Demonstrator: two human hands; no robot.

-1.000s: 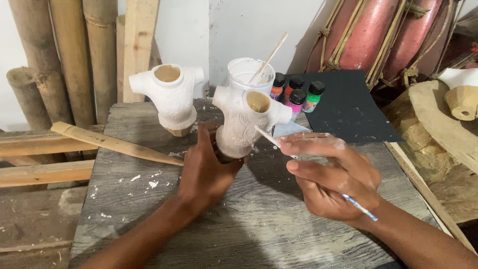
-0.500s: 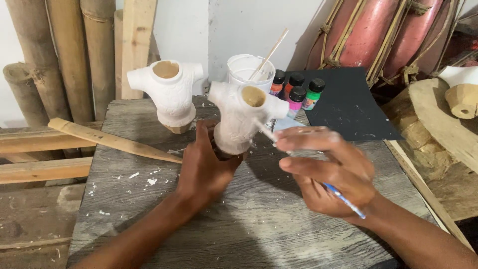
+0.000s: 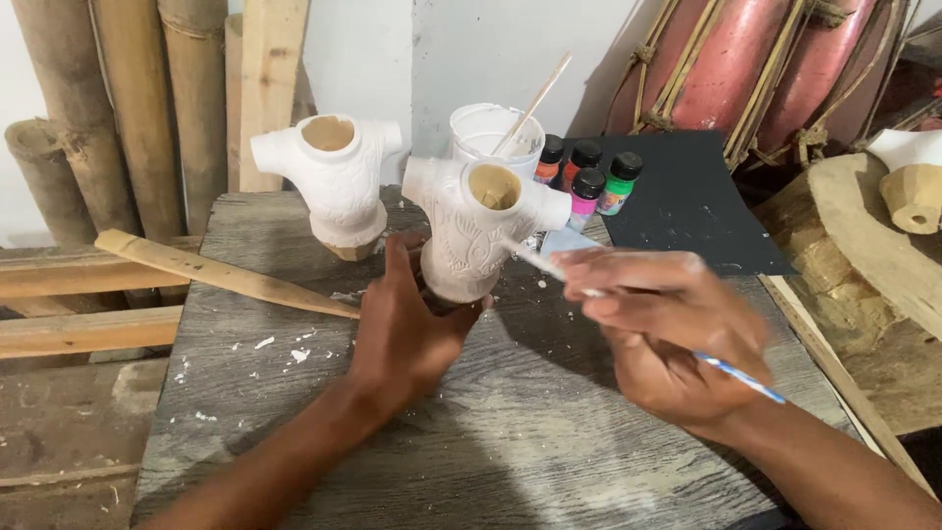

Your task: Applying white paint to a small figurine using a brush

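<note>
The white torso-shaped figurine is standing near the middle of the grey wooden table, toward its far edge, and the left hand is gripping its base, fingers wrapped round the lower part. The right hand is closed on a thin paintbrush, whose white-coated tip is touching the carved front of the figurine while the blue handle end is sticking out behind the hand.

A second white figurine is standing close by toward the far left corner, and the clear cup with a stick in it and the small paint bottles are crowding just behind. A wide sweep of the brush hand could be knocking one of these over, and a loose hold at the narrow base could be letting the piece tip.

The right hand is blurred, so its exact finger placement is hard to make out, and the figurine's base is hidden behind the left hand.
</note>
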